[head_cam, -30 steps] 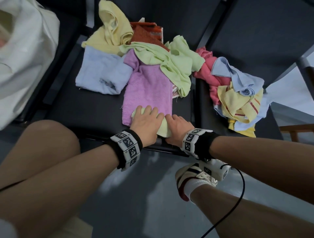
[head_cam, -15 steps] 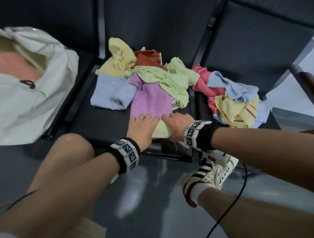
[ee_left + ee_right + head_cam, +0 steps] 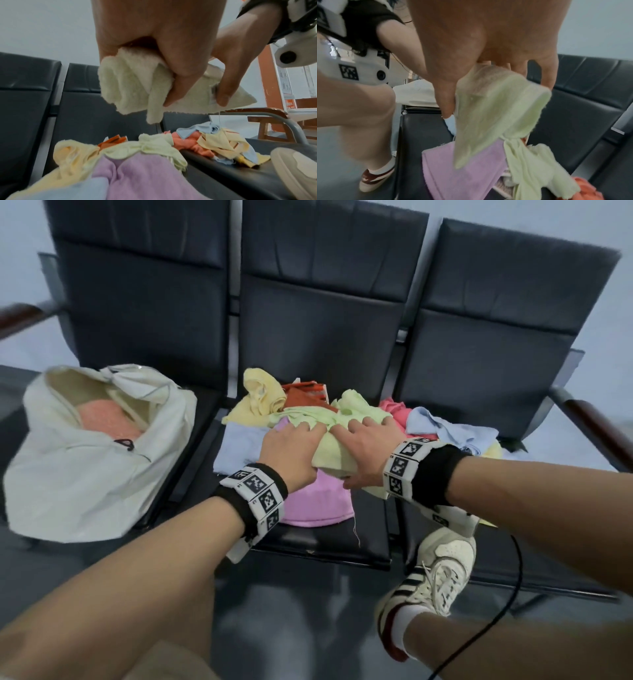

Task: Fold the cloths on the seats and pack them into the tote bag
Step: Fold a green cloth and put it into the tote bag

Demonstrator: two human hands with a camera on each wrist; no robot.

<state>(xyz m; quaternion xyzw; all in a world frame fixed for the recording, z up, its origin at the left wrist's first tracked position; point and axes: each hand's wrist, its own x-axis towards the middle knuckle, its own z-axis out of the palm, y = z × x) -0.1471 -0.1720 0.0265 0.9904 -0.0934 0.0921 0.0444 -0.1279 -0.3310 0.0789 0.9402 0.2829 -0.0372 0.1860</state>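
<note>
Both hands hold one folded pale green cloth [image 3: 330,455] in the air above the middle seat. My left hand [image 3: 291,448] grips its left end [image 3: 130,86], thumb under and fingers over. My right hand [image 3: 364,446] pinches the right end [image 3: 496,108]. Below lies a purple cloth [image 3: 315,505] spread on the seat, with a light blue cloth [image 3: 239,448], a yellow cloth [image 3: 260,398], an orange cloth [image 3: 303,395] and another green cloth [image 3: 349,410] behind. The white tote bag [image 3: 85,474] stands open on the left seat with a pink-orange cloth [image 3: 106,419] inside.
A second heap of pink, blue and yellow striped cloths [image 3: 442,429] lies on the right seat [image 3: 479,392]. Wooden-topped armrests [image 3: 596,422] flank the bench. My shoe [image 3: 435,573] and a black cable [image 3: 513,587] are in front of the seats.
The folded green cloth was pressed flat on the purple cloth; both hands now hold it lifted off the seat. The head view has tilted up, showing the backrests and more of the bag.
</note>
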